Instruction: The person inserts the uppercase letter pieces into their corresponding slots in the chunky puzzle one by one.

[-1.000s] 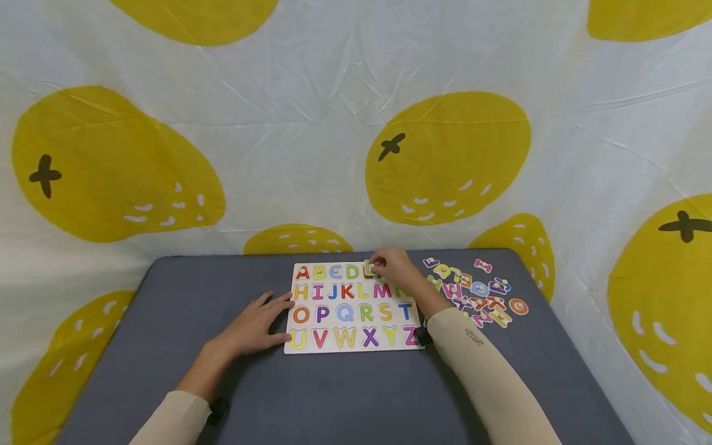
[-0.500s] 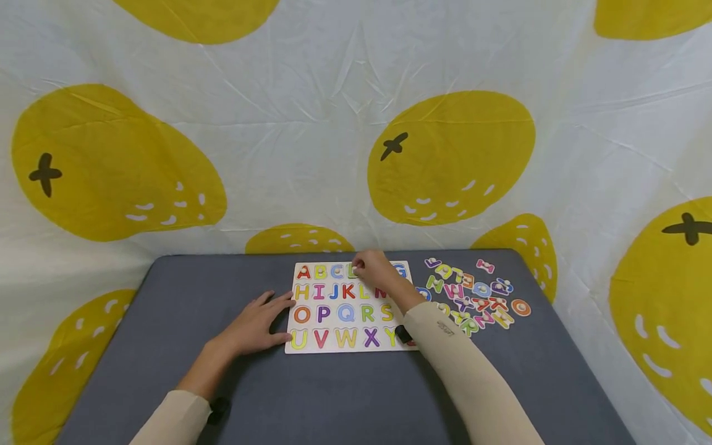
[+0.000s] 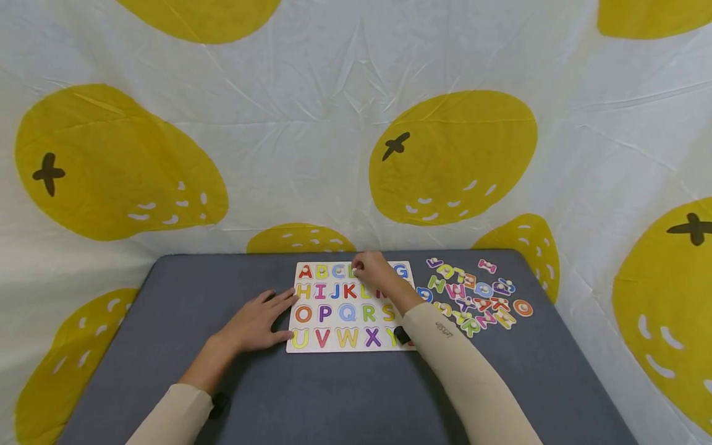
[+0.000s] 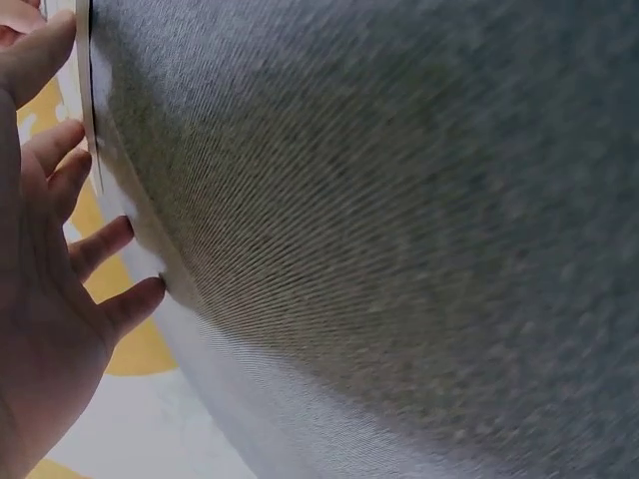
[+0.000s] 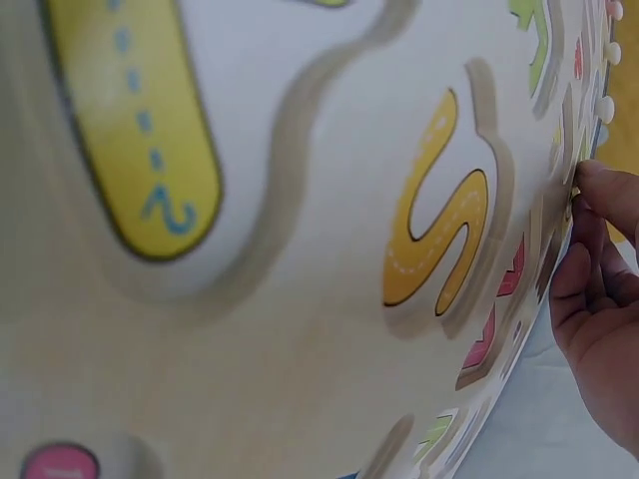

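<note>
The alphabet puzzle board (image 3: 328,343) lies on the table with rows of coloured letters. My right hand (image 3: 376,271) is over the top row, at the place of the D, pinching a green letter piece (image 3: 350,270), mostly hidden behind the fingers. In the right wrist view, thumb and fingertips (image 5: 589,180) meet close over the board's surface, near white knobs (image 5: 604,110) of pieces in the top row. The left hand (image 3: 258,321) lies with spread fingers at the board's left edge; its fingers (image 4: 45,55) touch that edge in the left wrist view.
Right of the board, many loose letter pieces (image 3: 483,289) lie in an overlapping heap on the grey table (image 3: 345,395). An orange O piece (image 3: 523,308) and a pink piece (image 3: 487,266) sit at its fringe. Behind hangs a white curtain (image 3: 300,173) with yellow fruit prints.
My right hand has shifted left along the top row, from the E to the D, with the green letter piece, and then stayed there. The left hand keeps its place.
</note>
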`<action>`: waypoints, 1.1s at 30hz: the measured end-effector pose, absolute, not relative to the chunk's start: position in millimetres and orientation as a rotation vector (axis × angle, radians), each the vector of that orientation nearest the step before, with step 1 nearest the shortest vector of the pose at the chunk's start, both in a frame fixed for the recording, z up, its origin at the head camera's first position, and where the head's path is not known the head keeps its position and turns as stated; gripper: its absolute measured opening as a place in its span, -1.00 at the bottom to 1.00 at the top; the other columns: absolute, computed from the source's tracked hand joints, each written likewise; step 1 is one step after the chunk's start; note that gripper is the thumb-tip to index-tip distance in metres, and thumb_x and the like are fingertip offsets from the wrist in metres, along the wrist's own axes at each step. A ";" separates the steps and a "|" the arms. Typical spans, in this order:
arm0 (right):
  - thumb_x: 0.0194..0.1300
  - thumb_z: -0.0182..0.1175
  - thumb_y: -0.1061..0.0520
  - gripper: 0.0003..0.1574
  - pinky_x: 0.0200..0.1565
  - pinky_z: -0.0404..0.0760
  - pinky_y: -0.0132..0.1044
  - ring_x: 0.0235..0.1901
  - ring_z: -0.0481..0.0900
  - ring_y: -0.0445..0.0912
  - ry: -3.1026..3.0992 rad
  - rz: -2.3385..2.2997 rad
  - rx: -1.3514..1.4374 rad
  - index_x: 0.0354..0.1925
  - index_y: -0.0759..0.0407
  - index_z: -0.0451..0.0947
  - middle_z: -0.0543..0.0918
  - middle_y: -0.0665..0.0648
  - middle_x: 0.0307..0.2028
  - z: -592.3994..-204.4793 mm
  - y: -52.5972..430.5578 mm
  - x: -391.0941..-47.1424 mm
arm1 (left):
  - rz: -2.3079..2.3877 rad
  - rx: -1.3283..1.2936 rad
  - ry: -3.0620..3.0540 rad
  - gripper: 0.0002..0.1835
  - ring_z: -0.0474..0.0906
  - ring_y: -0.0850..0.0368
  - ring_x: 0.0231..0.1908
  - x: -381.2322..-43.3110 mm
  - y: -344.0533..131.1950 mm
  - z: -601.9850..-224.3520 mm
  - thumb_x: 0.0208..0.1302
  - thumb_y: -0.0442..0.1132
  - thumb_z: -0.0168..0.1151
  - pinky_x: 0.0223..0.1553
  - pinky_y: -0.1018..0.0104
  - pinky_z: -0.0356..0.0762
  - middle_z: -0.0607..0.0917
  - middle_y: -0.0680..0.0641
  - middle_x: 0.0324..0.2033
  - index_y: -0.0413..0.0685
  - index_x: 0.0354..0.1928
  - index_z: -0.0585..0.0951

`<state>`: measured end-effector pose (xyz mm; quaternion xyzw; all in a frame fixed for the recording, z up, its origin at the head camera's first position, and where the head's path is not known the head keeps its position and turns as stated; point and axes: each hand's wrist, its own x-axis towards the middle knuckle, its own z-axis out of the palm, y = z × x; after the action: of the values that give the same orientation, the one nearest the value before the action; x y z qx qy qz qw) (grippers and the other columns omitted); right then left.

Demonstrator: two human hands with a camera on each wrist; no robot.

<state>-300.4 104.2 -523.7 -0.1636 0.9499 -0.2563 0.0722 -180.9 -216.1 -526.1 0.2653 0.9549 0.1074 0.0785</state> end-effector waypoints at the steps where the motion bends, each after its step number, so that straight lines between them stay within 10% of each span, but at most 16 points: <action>1: 0.42 0.28 0.18 -0.91 -0.12 0.58 -0.26 -0.24 0.54 -0.09 2.854 -0.773 -0.485 -0.18 0.11 0.73 0.68 0.05 -0.27 -524.0 104.5 -300.3 | 0.310 0.805 2.865 -0.09 0.25 -0.33 0.48 -181.7 -215.7 -525.5 0.31 0.35 0.22 0.31 -0.42 0.35 0.28 0.00 0.58 0.13 0.60 0.26; 33: 0.44 0.30 0.18 -0.71 -0.12 0.61 -0.09 -0.22 0.60 -0.04 2.921 -0.936 -0.488 0.07 0.24 0.69 0.71 0.12 -0.20 -498.1 210.4 -268.8 | 0.329 0.822 2.893 -0.08 0.29 -0.21 0.44 -188.1 -217.0 -530.7 0.29 0.35 0.26 0.20 -0.39 0.41 0.27 0.07 0.58 0.17 0.60 0.27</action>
<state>-268.8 210.4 -498.1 -0.1571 0.9403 -0.3013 0.0181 -188.1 -217.0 -530.7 0.2712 0.9546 0.1086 0.0581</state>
